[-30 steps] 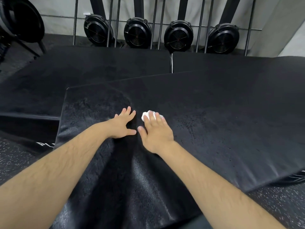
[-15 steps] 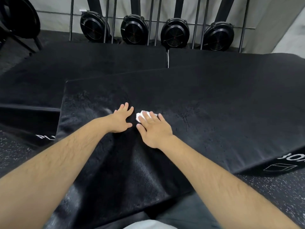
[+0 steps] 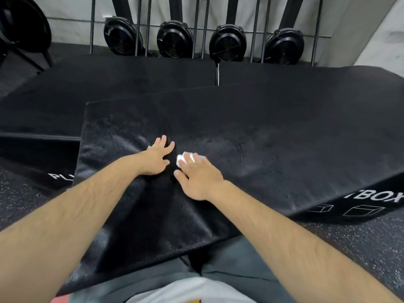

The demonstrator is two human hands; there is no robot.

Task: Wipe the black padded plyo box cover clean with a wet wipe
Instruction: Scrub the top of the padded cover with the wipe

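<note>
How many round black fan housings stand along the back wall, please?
4 fan housings in a row at the foot of the wall: far left, left of centre, right of centre, far right. More may lie outside the frame.

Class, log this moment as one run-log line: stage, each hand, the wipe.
stage: wiping | right hand: presses wet wipe onto plyo box cover | left hand: spread flat on cover, beside right hand

the plyo box cover point(image 3: 273, 132) is looking like faux leather, crinkled, shining glossy near me and going matt farther off. the wet wipe point(image 3: 181, 159) under my right hand point(image 3: 197, 180) is looking like soft cloth. the floor point(image 3: 360, 241) is showing rough speckled rubber.
</note>
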